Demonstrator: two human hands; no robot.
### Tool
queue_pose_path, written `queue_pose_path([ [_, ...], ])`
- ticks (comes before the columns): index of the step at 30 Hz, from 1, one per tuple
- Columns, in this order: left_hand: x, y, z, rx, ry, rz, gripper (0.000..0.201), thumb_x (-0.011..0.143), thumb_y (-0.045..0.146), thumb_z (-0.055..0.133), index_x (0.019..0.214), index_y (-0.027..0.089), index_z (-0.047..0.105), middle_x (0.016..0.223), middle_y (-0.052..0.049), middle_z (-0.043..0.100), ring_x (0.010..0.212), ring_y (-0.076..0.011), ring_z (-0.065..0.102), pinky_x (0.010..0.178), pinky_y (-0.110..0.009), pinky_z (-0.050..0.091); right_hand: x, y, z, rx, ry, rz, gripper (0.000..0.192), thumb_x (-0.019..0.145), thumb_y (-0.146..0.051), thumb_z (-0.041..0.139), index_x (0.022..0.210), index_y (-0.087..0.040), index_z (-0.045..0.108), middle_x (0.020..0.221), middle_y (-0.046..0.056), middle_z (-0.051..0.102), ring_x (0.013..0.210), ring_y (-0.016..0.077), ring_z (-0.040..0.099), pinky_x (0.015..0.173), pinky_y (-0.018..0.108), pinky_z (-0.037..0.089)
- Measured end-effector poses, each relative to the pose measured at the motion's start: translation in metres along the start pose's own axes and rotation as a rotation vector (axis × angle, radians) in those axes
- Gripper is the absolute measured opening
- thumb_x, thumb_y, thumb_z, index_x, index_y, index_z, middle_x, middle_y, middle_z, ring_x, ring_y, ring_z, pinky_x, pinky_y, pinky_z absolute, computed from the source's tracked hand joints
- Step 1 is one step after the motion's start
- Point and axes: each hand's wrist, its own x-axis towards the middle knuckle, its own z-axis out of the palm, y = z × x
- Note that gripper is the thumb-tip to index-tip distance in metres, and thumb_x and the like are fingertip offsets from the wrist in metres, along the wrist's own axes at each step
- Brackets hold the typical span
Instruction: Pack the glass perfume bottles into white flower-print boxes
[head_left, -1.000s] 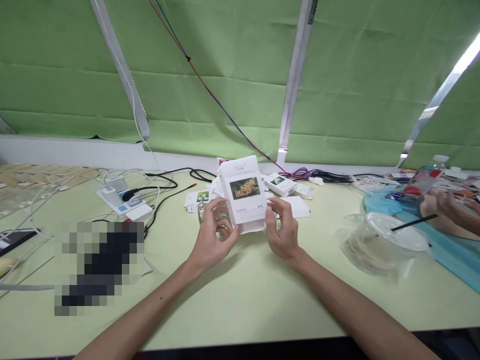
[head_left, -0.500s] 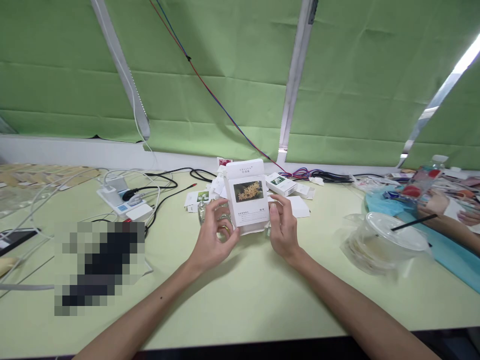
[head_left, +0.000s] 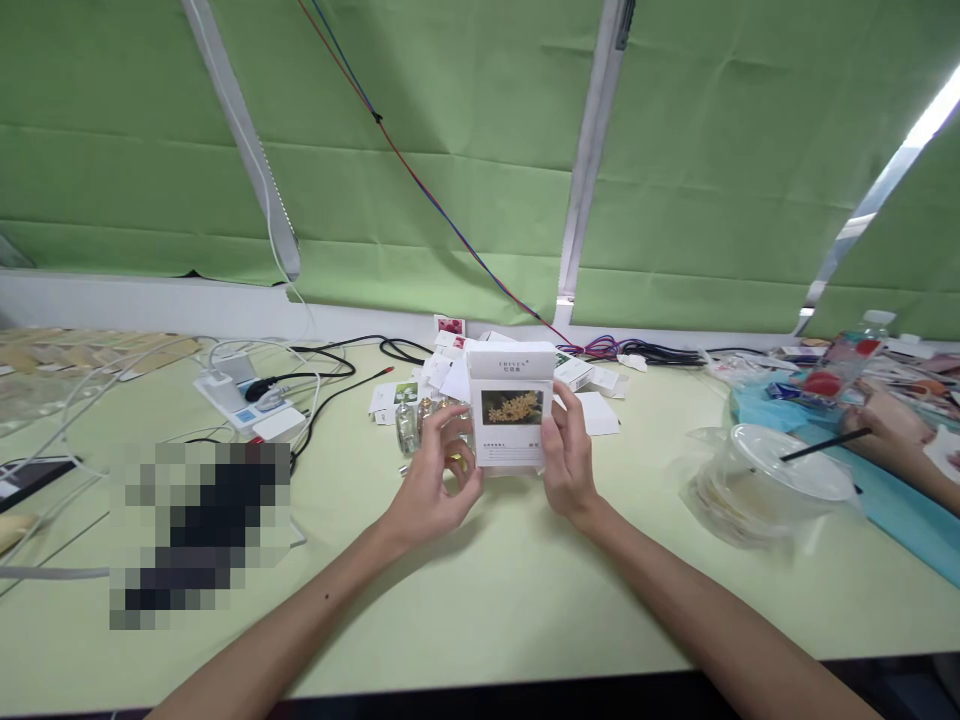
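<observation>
Between my hands stands a small white paper carton (head_left: 511, 455), nearly upright, its front printed with a photo of yellow-orange flowers. My right hand (head_left: 568, 452) grips the carton's right side, thumb in front and fingers curled round the edge. The curled fingers of my left hand (head_left: 436, 475) are at its left edge, and the thumb touches the lower left corner. Just behind my left hand several small glass bottles (head_left: 406, 428) stand in a row, partly hidden by the fingers and the carton.
Behind lie flower-printed cartons (head_left: 576, 374) and white papers (head_left: 598, 412). A power strip (head_left: 251, 395) with cables is at left, near a blurred-out dark object (head_left: 210, 530). At right stand a lidded cup (head_left: 795, 462) with a black straw and a bottle (head_left: 855, 355); another person's hand (head_left: 892, 415) is beyond.
The carton has shifted a little right and down and become straighter. More of the glass bottles shows on its left. My right hand now sits closer along its side.
</observation>
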Motion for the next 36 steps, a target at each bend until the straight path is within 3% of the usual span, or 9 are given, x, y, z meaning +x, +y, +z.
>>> queue_pose_path([
  [8, -0.0029, -0.0012, -0.0003, 0.069, -0.069, 0.025, 0.066, 0.087, 0.014, 0.058, 0.141, 0.03, 0.023, 0.136, -0.015, 0.054, 0.085, -0.0155, 0.063, 0.066, -0.029, 0.054, -0.0005, -0.0011, -0.0014, -0.102, -0.03, -0.106, 0.042, 0.102, -0.044, 0.046, 0.139, -0.024, 0.041, 0.119, 0.011, 0.069, 0.101, 0.0229, 0.069, 0.08, 0.037, 0.06],
  [14, -0.0015, -0.0006, -0.0022, 0.066, -0.059, -0.006, 0.063, 0.089, 0.015, 0.057, 0.14, 0.03, 0.024, 0.135, -0.016, 0.055, 0.081, -0.0151, 0.063, 0.058, -0.025, 0.05, -0.001, -0.002, 0.0, -0.134, -0.026, -0.13, 0.047, 0.096, -0.04, 0.058, 0.137, -0.025, 0.04, 0.104, 0.007, 0.071, 0.084, 0.0199, 0.07, 0.066, 0.033, 0.061],
  [19, 0.001, -0.0004, -0.0032, 0.099, -0.076, 0.004, 0.055, 0.092, 0.016, 0.052, 0.138, 0.029, 0.025, 0.134, -0.015, 0.056, 0.068, -0.0098, 0.058, 0.05, -0.021, 0.041, -0.003, 0.0006, 0.002, -0.142, 0.006, -0.15, 0.047, 0.091, -0.038, 0.067, 0.131, -0.025, 0.045, 0.1, 0.005, 0.071, 0.079, 0.018, 0.069, 0.061, 0.029, 0.059],
  [27, 0.0007, -0.0043, -0.0037, 0.113, -0.071, -0.026, 0.044, 0.094, 0.019, 0.049, 0.134, 0.025, 0.03, 0.112, -0.007, 0.06, 0.059, -0.0071, 0.051, 0.048, -0.021, 0.037, -0.0021, -0.0032, 0.0028, -0.198, 0.038, -0.182, 0.046, 0.087, -0.041, 0.073, 0.122, -0.022, 0.051, 0.095, 0.005, 0.071, 0.08, 0.0182, 0.07, 0.065, 0.029, 0.06],
  [31, 0.001, -0.0045, -0.0034, 0.133, -0.058, -0.06, 0.037, 0.093, 0.021, 0.05, 0.126, 0.023, 0.034, 0.089, 0.001, 0.056, 0.054, -0.0079, 0.047, 0.048, -0.022, 0.035, -0.001, -0.0038, 0.0038, -0.223, 0.058, -0.235, 0.045, 0.086, -0.041, 0.075, 0.12, -0.022, 0.053, 0.094, 0.005, 0.072, 0.08, 0.0187, 0.07, 0.065, 0.029, 0.059],
  [36, 0.001, -0.005, -0.0039, 0.151, -0.041, -0.099, 0.029, 0.091, 0.021, 0.05, 0.117, 0.023, 0.037, 0.076, 0.005, 0.052, 0.05, -0.008, 0.042, 0.047, -0.023, 0.031, 0.001, -0.0056, 0.0038, -0.253, 0.05, -0.285, 0.04, 0.084, -0.039, 0.077, 0.115, -0.024, 0.056, 0.094, 0.004, 0.073, 0.074, 0.017, 0.069, 0.063, 0.027, 0.058],
])
